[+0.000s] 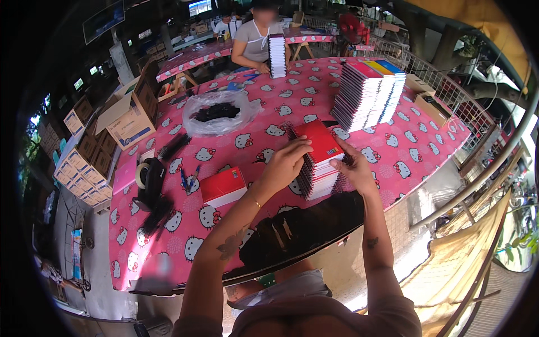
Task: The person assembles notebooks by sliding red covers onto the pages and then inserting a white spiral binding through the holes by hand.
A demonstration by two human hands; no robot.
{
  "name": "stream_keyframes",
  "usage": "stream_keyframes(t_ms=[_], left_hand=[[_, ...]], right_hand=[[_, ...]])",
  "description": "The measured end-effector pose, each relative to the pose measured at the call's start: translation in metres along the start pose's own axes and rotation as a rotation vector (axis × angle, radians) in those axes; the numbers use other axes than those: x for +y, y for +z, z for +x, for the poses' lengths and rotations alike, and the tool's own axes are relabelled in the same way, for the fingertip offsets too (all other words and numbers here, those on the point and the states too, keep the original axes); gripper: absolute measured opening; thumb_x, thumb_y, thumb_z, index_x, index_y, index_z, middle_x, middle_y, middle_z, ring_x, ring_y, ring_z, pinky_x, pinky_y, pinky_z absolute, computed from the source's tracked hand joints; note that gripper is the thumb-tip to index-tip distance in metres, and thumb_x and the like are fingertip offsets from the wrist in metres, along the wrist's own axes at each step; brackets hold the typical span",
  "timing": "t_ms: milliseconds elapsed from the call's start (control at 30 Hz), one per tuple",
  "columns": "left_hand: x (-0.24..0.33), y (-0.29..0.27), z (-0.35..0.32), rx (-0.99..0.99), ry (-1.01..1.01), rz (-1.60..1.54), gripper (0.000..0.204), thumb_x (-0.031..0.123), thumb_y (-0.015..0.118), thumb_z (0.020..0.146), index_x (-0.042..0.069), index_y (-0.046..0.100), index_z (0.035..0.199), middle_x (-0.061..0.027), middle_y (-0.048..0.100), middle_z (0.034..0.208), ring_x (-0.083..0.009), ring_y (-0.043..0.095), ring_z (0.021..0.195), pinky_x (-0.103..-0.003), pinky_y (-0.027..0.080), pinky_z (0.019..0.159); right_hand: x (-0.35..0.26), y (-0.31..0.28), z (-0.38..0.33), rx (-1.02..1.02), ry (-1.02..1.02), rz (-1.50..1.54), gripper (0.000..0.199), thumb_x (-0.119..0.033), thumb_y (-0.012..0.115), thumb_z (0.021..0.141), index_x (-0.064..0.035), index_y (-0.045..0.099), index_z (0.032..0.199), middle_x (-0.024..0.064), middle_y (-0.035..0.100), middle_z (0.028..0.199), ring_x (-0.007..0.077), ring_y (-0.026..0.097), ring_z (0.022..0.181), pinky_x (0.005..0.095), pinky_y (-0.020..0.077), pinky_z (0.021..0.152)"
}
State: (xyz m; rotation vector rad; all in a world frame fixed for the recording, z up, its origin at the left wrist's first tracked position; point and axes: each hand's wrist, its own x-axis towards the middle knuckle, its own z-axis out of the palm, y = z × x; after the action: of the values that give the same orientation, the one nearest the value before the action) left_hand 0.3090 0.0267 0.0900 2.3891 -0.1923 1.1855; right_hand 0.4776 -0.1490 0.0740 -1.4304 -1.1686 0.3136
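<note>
A stack of red spiral notebooks (320, 143) stands in front of me, white page edges facing me and black coils at the left. My left hand (286, 165) has its fingers bent over the coil side at the top. Around the right corner of the upper notebooks closes my right hand (357, 168), thumb in front and fingers along the far side. Left of the stack lies a smaller pile with a red cover (223, 185). Blue-handled pliers or cutters (190, 178) rest beside that pile.
Tall stacks of notebooks (368, 95) stand at the back right. A plastic bag of black coils (216, 112) and a tape dispenser (149, 182) are on the left. Cardboard boxes (132, 121) sit beyond the table's left edge. Across the table, a person handles another stack (277, 56).
</note>
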Motion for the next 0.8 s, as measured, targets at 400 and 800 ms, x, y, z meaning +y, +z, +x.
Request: stream_keyframes(t_ms=[400,800], left_hand=[[0.034,-0.121,-0.115,-0.001,-0.292,0.615,0.031,0.008,0.070,0.083,0.004,0.066,0.114,-0.0140,0.065,0.116,-0.0344,0.062,0.102,-0.043,0.053,0.088],[0.095,-0.121,-0.194,-0.141,-0.260,0.675,0.030,-0.002,0.062,0.081,0.001,0.063,0.111,-0.0136,0.061,0.096,-0.0312,0.060,0.087,-0.042,0.049,0.084]], right_hand=[[-0.045,0.000,-0.084,0.501,-0.254,-0.197,0.040,-0.016,0.063,0.096,0.0009,0.056,0.131,0.0170,0.053,0.137,0.0258,0.052,0.127,0.0389,0.0387,0.108],[-0.022,0.194,-0.104,-0.216,-0.022,0.148,0.065,-0.007,0.080,0.080,-0.0057,0.050,0.137,0.0137,0.063,0.118,0.0236,0.062,0.110,0.0354,0.0491,0.095]])
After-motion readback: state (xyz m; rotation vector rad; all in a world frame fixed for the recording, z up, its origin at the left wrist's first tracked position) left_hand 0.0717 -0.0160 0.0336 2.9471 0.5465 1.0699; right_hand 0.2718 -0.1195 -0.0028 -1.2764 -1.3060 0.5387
